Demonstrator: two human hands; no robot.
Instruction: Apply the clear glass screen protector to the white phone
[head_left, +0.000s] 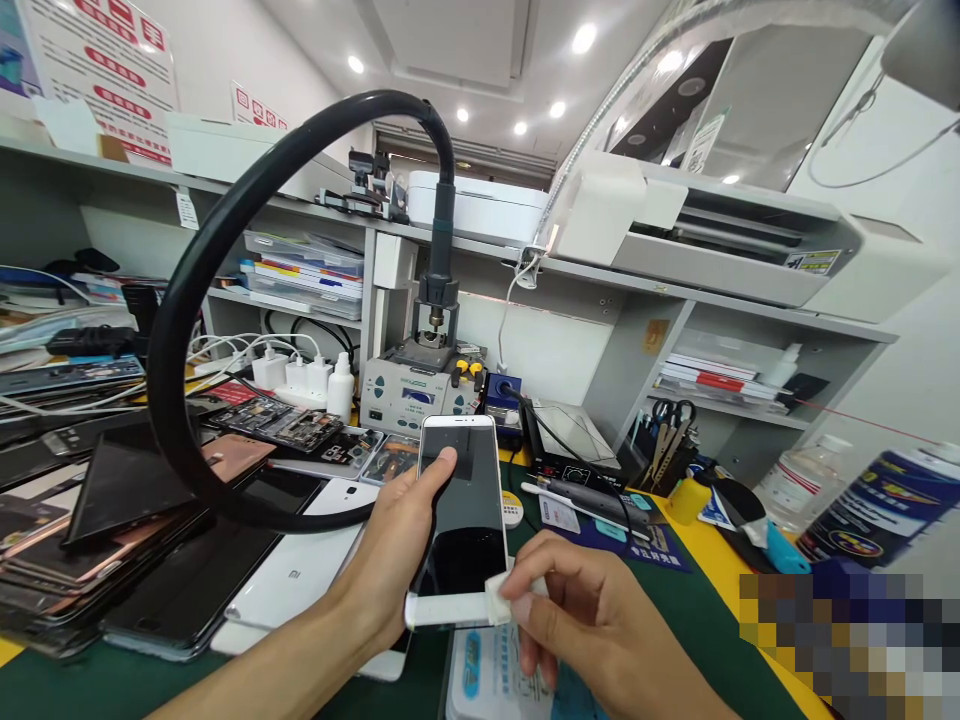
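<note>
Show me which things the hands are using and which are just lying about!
In use:
- slim white-framed phone with dark glass, in the left hand
- small white wad, pinched by the right hand

Seemingly just lying about:
- whitish phone back with a logo
- black-handled scissors
- small white plastic bottle

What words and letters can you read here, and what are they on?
"mi": white phone back
"回收价": small wall sign, its last character partly hidden
"手": big wall poster, top right square
Too small or blurred: the poster's smaller writing, gray machine, dark blue can, clear bottle, blue mat, box
None readable: phone in the left hand
</note>
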